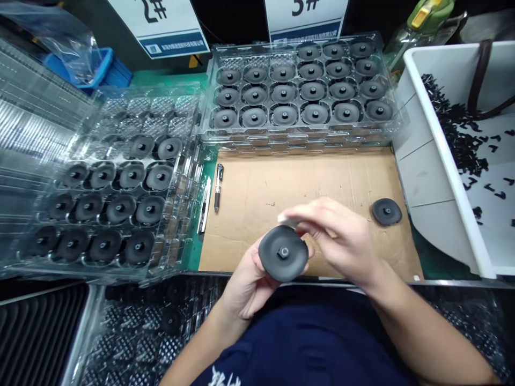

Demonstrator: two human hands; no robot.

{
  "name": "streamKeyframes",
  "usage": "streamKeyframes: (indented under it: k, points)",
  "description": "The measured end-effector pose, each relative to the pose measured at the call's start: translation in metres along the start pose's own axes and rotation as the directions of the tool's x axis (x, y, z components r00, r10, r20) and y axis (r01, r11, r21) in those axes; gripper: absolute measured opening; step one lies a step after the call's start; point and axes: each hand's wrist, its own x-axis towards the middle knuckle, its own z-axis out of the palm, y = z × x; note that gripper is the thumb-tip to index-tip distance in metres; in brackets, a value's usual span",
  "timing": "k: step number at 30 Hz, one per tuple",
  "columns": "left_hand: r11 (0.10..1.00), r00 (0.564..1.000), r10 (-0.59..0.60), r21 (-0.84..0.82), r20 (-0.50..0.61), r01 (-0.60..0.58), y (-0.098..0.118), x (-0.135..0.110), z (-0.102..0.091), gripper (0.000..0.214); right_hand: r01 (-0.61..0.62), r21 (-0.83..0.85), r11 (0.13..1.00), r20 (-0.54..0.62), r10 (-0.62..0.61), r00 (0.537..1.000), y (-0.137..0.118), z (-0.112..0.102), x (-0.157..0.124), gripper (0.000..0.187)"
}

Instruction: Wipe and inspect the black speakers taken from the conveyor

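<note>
My left hand [247,281] grips a round black disc [282,253] with a small metal hub at its middle, held face-up over the near edge of a cardboard sheet [281,187]. My right hand [338,238] hovers just right of the disc, fingers pinched together near its rim; motion blur hides whether anything is between them. A second black disc [387,211] lies loose on the cardboard to the right.
A clear tray [300,88] full of discs stands at the back, a partly filled clear tray [116,182] at the left. A white bin [438,161] of small black clips is at the right. A pen [218,187] lies on the cardboard's left edge.
</note>
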Motion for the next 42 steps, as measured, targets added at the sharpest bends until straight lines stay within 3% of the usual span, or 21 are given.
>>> streamKeyframes:
  k: [1,4,8,10,12,15,17,18,20,21,23,25,30,32,35,39,42]
  points:
    - [1.0,1.0,-0.02,-0.015,0.018,0.021,0.001,-0.002,0.0,0.052,-0.122,0.033,0.992,-0.021,0.123,0.992,0.007,0.001,-0.002,0.024]
    - [0.996,0.998,-0.054,-0.065,0.046,0.056,0.004,-0.005,-0.001,0.053,-0.411,0.047,0.91,0.01,0.411,0.912,0.028,0.008,-0.024,0.023]
    - [0.995,0.998,-0.05,-0.085,0.035,0.053,0.003,-0.006,-0.004,0.055,-0.529,0.055,0.847,0.185,0.512,0.839,0.047,0.022,-0.064,0.027]
    - [0.996,0.999,-0.047,-0.077,0.028,0.049,0.002,-0.005,-0.004,0.054,-0.543,0.062,0.837,0.225,0.519,0.825,0.049,0.024,-0.074,0.027]
    - [0.996,0.998,-0.043,-0.072,0.044,0.046,0.003,-0.005,-0.003,0.052,-0.555,0.052,0.83,0.194,0.537,0.821,0.043,0.02,-0.074,0.025]
    - [0.996,0.996,-0.046,-0.076,0.074,0.052,0.002,-0.005,0.001,0.051,-0.504,0.0,0.864,-0.034,0.504,0.863,0.018,0.006,-0.058,0.021]
    - [0.996,0.997,-0.039,-0.075,0.062,0.043,0.0,-0.005,0.001,0.051,-0.351,-0.063,0.934,-0.198,0.333,0.922,-0.002,0.0,-0.043,0.025]
    - [0.997,0.999,-0.032,-0.071,0.041,0.035,-0.002,-0.005,0.0,0.051,-0.229,-0.097,0.969,-0.221,0.204,0.954,-0.01,-0.001,-0.036,0.029]
    - [0.999,1.0,0.006,-0.051,-0.011,-0.007,-0.006,-0.004,-0.004,0.051,-0.015,-0.131,0.991,-0.146,-0.004,0.989,-0.02,0.001,-0.026,0.034]
    - [0.999,0.999,0.03,-0.035,-0.034,-0.031,-0.008,-0.004,-0.007,0.051,0.027,-0.145,0.989,-0.069,-0.037,0.997,-0.021,0.003,-0.022,0.032]
    - [0.998,0.996,0.059,-0.002,-0.059,-0.06,-0.01,-0.004,-0.011,0.053,-0.04,-0.222,0.974,0.038,0.05,0.998,-0.019,0.006,-0.018,0.026]
    - [0.996,0.994,0.083,0.015,-0.073,-0.082,-0.011,-0.004,-0.014,0.052,-0.14,-0.294,0.945,0.029,0.156,0.987,-0.017,0.008,-0.016,0.024]
    - [0.988,0.983,0.146,0.07,-0.109,-0.139,-0.011,-0.002,-0.014,0.052,-0.061,-0.088,0.994,-0.036,0.058,0.998,-0.009,0.014,-0.014,0.029]
    - [0.99,0.987,0.126,0.083,-0.098,-0.118,-0.009,-0.003,-0.015,0.055,-0.196,-0.039,0.98,-0.015,0.196,0.981,0.006,0.018,-0.017,0.023]
    - [0.994,0.993,0.104,0.037,-0.056,-0.102,-0.005,-0.007,-0.017,0.052,-0.398,-0.03,0.917,-0.027,0.398,0.917,0.038,0.026,-0.033,0.022]
    - [0.995,0.996,0.092,-0.025,-0.02,-0.093,-0.001,-0.012,-0.018,0.041,-0.416,-0.038,0.908,0.034,0.418,0.908,0.064,0.037,-0.063,0.022]
    - [0.995,0.996,0.09,-0.039,0.001,-0.089,-0.001,-0.013,-0.017,0.042,-0.431,-0.032,0.902,0.045,0.433,0.9,0.052,0.029,-0.066,0.022]
